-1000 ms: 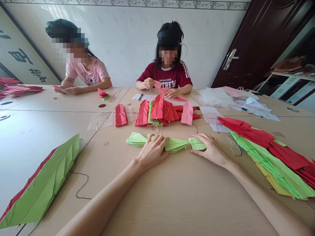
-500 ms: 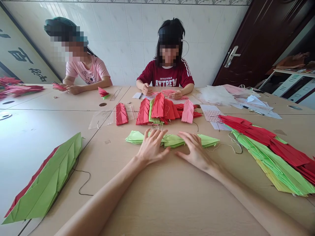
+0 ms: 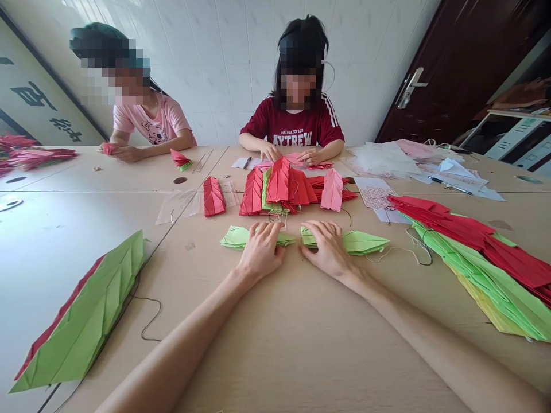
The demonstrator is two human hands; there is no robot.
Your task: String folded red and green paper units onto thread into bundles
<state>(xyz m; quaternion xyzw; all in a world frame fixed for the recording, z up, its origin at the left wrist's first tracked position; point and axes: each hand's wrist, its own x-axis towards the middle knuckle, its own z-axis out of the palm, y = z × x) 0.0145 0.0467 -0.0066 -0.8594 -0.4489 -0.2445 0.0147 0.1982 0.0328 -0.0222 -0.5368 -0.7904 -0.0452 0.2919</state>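
Two light green folded-paper bundles lie end to end in front of me, with a narrow gap between them. Over the inner part of the left green folded-paper bundle (image 3: 233, 237), my left hand (image 3: 262, 249) is closed, thumb on the near side and fingers over the far side. My right hand (image 3: 328, 250) grips the right green folded-paper bundle (image 3: 367, 242) in the same way. Its pointed outer end sticks out beyond my hand. A pale thread (image 3: 394, 250) trails off to the right from that end. Parts of both bundles are hidden under my hands.
Red, pink and green folded-paper pieces (image 3: 279, 180) stand just beyond my hands. A long red, green and yellow stack (image 3: 486, 252) lies at right, a green and red one (image 3: 81, 321) at left. Two people sit across the table (image 3: 275, 355). Clear bags (image 3: 181, 207) lie left of centre.
My hands have closed on the green bundles, fingers less spread than before. The two bundles, touching or overlapping earlier, now have a gap between them.
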